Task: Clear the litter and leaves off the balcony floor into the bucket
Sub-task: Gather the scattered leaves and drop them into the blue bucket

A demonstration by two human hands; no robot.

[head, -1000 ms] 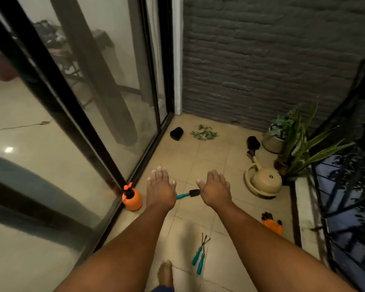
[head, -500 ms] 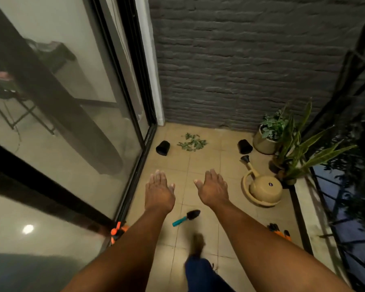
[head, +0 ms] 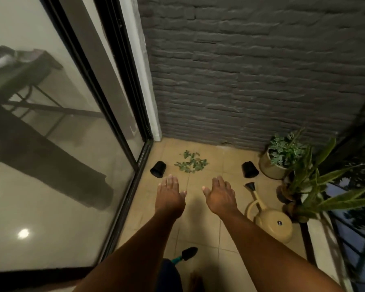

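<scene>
A small pile of green leaves (head: 191, 162) lies on the beige tiled balcony floor (head: 207, 234) near the grey brick wall. My left hand (head: 170, 194) and my right hand (head: 219, 196) are stretched out in front of me, side by side, palms down, fingers straight, holding nothing. Both hover short of the leaf pile. No bucket is in view.
Two small black pots lie on the floor, one (head: 158, 169) left of the leaves and one (head: 249, 169) right. A beige watering can (head: 271, 218), potted plants (head: 282, 157) and a railing fill the right side. A trowel (head: 185, 254) lies near my feet. Sliding glass door (head: 61, 144) on the left.
I have walked forward towards the leaves. The trowel has slid from ahead of my hands to below them, and the orange sprayer and shears have left view. My hands stay stretched and empty.
</scene>
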